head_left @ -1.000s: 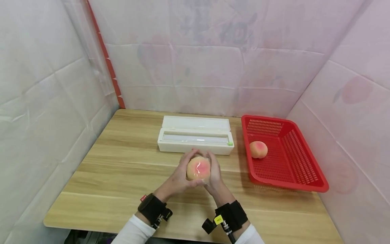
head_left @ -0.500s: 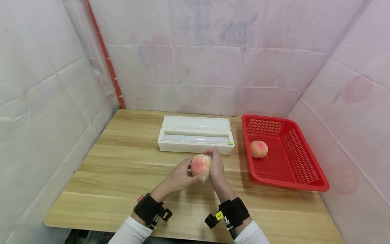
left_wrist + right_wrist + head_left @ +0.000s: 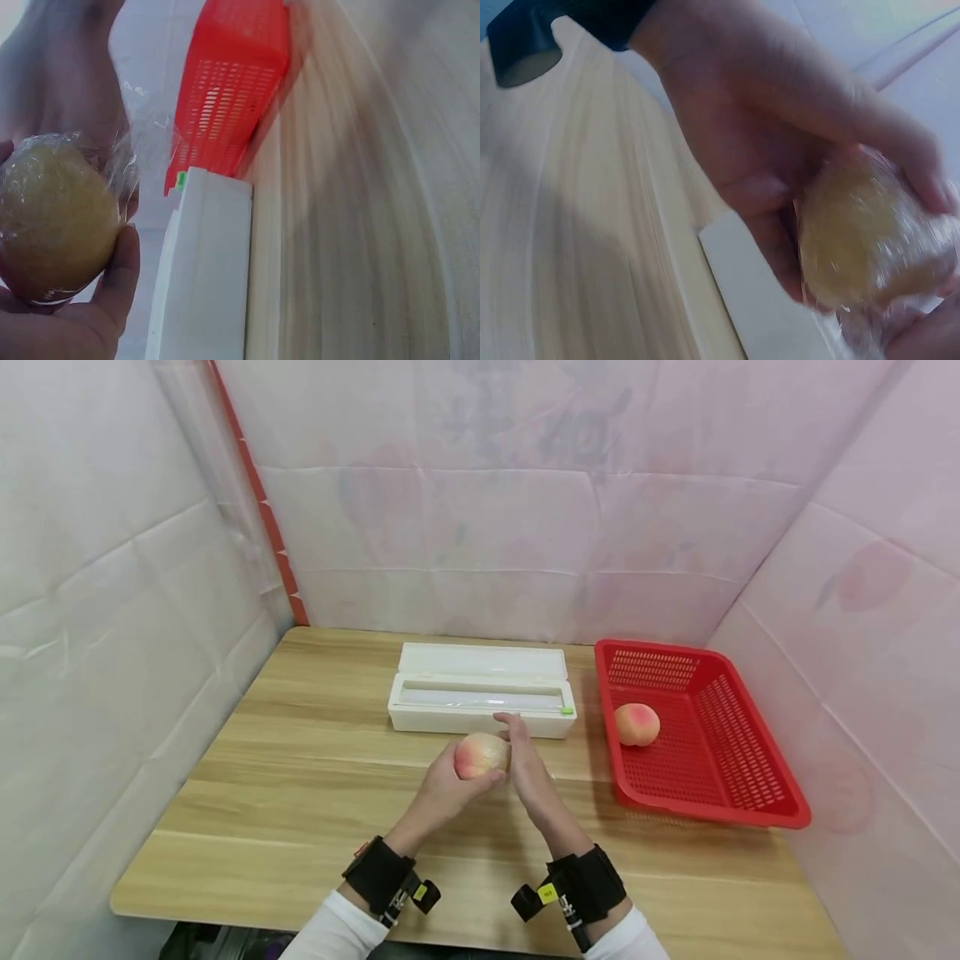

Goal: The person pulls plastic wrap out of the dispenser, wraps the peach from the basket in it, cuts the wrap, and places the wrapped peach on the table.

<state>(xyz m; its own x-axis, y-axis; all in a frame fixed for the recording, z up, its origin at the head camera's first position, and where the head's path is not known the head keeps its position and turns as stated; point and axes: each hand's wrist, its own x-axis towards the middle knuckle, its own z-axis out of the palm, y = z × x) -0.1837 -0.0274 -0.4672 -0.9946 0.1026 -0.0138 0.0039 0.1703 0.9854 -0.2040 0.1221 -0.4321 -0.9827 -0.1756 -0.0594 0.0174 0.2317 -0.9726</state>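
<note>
A peach (image 3: 480,755) wrapped in clear plastic film is held above the table between both hands. My left hand (image 3: 444,787) grips it from the left, thumb along the near side. My right hand (image 3: 531,777) lies against its right side; in the right wrist view its thumb and fingers curve round the wrapped peach (image 3: 855,232). Loose film (image 3: 139,154) sticks out from the peach in the left wrist view. Just beyond the hands stands a white cling film box (image 3: 483,720) with its lid up and a roll inside.
To the right, a red plastic basket (image 3: 750,817) holds another peach (image 3: 637,724) at its left side. All of this is on a wooden table (image 3: 262,810), with pale sheets hung as walls at the back and sides.
The wrapped peach has been turned and shifted slightly left and away from me. My right hand has changed its hold along the right side. Box and basket stay put.
</note>
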